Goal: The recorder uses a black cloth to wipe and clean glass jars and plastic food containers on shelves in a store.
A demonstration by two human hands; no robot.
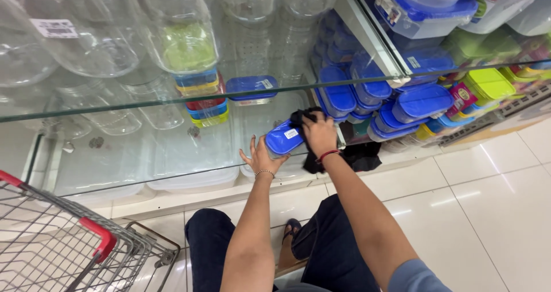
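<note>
Left hand (263, 159) fingers wide, under blue box (285, 137). Right hand (319, 133) presses black cloth (344, 154) on box; fingers half hidden. Glass shelf (115, 105) blurs jars.

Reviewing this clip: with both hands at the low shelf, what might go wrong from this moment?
1. The left hand only props the blue-lidded plastic container with spread fingers, no closed grip; pressure from the black cloth under the right hand might tip it off.
2. The stacked blue-lidded tubs sit close to the right; a wide wipe may knock them.
3. The glass shelf edge hangs just above the hands; lifting up quickly risks bumping it.
</note>
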